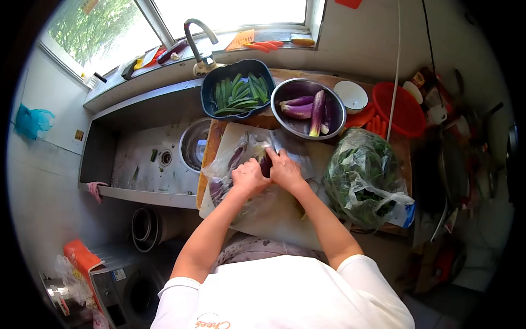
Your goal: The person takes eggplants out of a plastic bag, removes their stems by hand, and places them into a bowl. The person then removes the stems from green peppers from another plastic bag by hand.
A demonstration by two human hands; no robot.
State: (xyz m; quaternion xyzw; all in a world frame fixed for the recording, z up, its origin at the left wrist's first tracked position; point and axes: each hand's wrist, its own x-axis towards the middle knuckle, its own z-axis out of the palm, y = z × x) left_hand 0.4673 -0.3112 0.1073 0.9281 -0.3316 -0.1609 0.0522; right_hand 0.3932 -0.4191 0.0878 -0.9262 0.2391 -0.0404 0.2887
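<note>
Over the white cutting board [224, 143], my left hand [251, 176] is closed around a dark purple eggplant [264, 163]. My right hand [285, 171] is closed at the same eggplant, its index finger stretched along the far end. A thin grey, blade-like shape [275, 141] shows beyond that finger; what the right hand grips is mostly hidden. Beneath and around both hands lies a clear plastic bag [216, 171] with more eggplants [236, 156] showing through it. Several purple eggplants [298, 111] rest in a steel bowl [278, 122] beyond my hands.
A dark blue basin [205, 98] of green pods [238, 93] stands beside the faucet [189, 41]. To the right are a bag of leafy greens [364, 175], a white bowl [350, 94] and a red basin [412, 118]. The steel sink [131, 145] holds a metal bowl [189, 143].
</note>
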